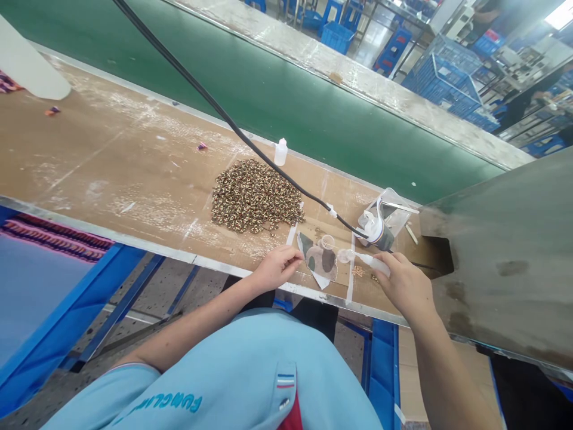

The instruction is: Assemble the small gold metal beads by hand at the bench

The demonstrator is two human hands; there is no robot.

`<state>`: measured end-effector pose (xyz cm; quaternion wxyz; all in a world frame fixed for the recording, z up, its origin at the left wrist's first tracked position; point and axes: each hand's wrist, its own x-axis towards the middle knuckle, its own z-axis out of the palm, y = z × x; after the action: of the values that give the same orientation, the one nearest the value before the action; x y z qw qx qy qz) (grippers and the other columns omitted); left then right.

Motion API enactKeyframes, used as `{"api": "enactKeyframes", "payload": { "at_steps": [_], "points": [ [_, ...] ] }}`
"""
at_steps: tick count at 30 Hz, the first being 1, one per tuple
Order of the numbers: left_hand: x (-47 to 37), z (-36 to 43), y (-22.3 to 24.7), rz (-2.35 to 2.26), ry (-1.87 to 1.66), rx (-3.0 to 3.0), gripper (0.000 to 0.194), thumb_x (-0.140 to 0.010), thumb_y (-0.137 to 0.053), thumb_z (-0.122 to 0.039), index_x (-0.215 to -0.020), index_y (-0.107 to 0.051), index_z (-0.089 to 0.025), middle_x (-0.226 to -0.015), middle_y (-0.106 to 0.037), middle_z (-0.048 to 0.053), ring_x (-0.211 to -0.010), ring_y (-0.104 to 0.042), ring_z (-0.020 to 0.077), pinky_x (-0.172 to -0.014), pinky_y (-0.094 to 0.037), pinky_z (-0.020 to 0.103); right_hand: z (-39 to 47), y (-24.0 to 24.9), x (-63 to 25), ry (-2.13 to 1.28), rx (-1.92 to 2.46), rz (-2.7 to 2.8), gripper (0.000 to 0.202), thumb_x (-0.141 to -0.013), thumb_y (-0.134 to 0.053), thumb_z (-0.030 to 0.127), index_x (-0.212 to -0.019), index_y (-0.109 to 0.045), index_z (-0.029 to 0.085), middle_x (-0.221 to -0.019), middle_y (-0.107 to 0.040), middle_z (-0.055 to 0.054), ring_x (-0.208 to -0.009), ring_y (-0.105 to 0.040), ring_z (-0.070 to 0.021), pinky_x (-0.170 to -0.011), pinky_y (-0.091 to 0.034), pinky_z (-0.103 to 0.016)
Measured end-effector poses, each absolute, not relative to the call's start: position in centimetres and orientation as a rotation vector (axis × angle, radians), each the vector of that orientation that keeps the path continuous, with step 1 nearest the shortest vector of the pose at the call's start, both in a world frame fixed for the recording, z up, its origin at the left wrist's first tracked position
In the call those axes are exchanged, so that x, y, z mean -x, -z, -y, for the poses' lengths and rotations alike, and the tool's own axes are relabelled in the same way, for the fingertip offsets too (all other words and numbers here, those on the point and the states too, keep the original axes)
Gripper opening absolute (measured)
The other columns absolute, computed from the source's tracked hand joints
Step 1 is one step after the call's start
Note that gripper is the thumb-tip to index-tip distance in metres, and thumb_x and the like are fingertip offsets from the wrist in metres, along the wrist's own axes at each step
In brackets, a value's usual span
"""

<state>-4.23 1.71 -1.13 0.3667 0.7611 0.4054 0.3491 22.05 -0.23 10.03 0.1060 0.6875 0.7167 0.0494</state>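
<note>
My right hand is closed around a white, tapered squeeze bottle, its narrow end toward the left. Just off that tip is a small clear round dish. My left hand has its fingers pinched together at the left edge of a camouflage-patterned piece; whatever is between the fingertips is too small to make out. On the upper part of that piece rests a clear ring-shaped item. A large heap of small gold-and-dark metal pieces lies farther back to the left.
Small orange pieces lie near the right hand. Behind them stands a clear container with a cup-like item. A black cable crosses overhead. A white bottle stands behind the heap. A grey metal machine bounds the right side.
</note>
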Motion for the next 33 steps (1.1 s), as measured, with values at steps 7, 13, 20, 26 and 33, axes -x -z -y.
{"api": "enactKeyframes", "payload": {
  "at_steps": [7,13,20,26,33],
  "points": [
    [4.2,-1.7,1.0,-1.048,-0.908,-1.954,0.012,-0.085,-0.047,-0.015,-0.083,-0.059,-0.018,-0.073,-0.061,0.002,-0.071,-0.055,0.0143,-0.067,-0.044,0.026,0.6,-9.5,-22.2,-0.108,-2.079,-2.058,0.017,-0.081,-0.056,0.029,-0.095,-0.066,0.026,-0.094,-0.065,-0.002,-0.073,-0.061,-0.0158,-0.052,-0.034,-0.023],
    [4.2,-1.7,1.1,-1.041,-0.918,-1.962,0.012,-0.085,-0.047,-0.015,-0.083,-0.059,-0.018,-0.072,-0.060,0.002,-0.071,-0.055,0.0144,-0.066,-0.044,0.026,0.7,-9.5,-22.4,-0.093,-2.081,-2.066,0.017,-0.081,-0.056,0.030,-0.095,-0.065,0.026,-0.096,-0.065,-0.002,-0.075,-0.061,-0.0163,-0.052,-0.034,-0.023],
    [4.2,-1.6,1.0,-1.059,-0.907,-1.952,0.012,-0.085,-0.047,-0.016,-0.083,-0.059,-0.018,-0.072,-0.061,0.002,-0.071,-0.055,0.0143,-0.067,-0.045,0.026,0.4,-9.9,-22.4,-0.162,-2.025,-2.133,0.017,-0.079,-0.056,0.028,-0.093,-0.066,0.025,-0.087,-0.064,-0.002,-0.068,-0.059,-0.0151,-0.050,-0.030,-0.024],
    [4.2,-1.7,1.0,-1.054,-0.917,-1.951,0.013,-0.086,-0.046,-0.018,-0.083,-0.059,-0.018,-0.073,-0.061,0.002,-0.070,-0.056,0.0145,-0.067,-0.045,0.027,0.1,-10.6,-22.1,-0.189,-1.959,-2.136,0.016,-0.080,-0.055,0.027,-0.091,-0.067,0.024,-0.086,-0.064,-0.003,-0.067,-0.058,-0.0151,-0.050,-0.029,-0.024],
    [4.2,-1.7,1.0,-1.047,-0.926,-1.955,0.012,-0.085,-0.047,-0.017,-0.083,-0.059,-0.018,-0.073,-0.062,0.002,-0.071,-0.056,0.0144,-0.067,-0.045,0.026,-0.2,-10.9,-22.0,-0.205,-1.918,-2.132,0.017,-0.081,-0.055,0.028,-0.093,-0.067,0.024,-0.085,-0.064,-0.003,-0.070,-0.058,-0.0154,-0.050,-0.028,-0.023]
  ]
}}
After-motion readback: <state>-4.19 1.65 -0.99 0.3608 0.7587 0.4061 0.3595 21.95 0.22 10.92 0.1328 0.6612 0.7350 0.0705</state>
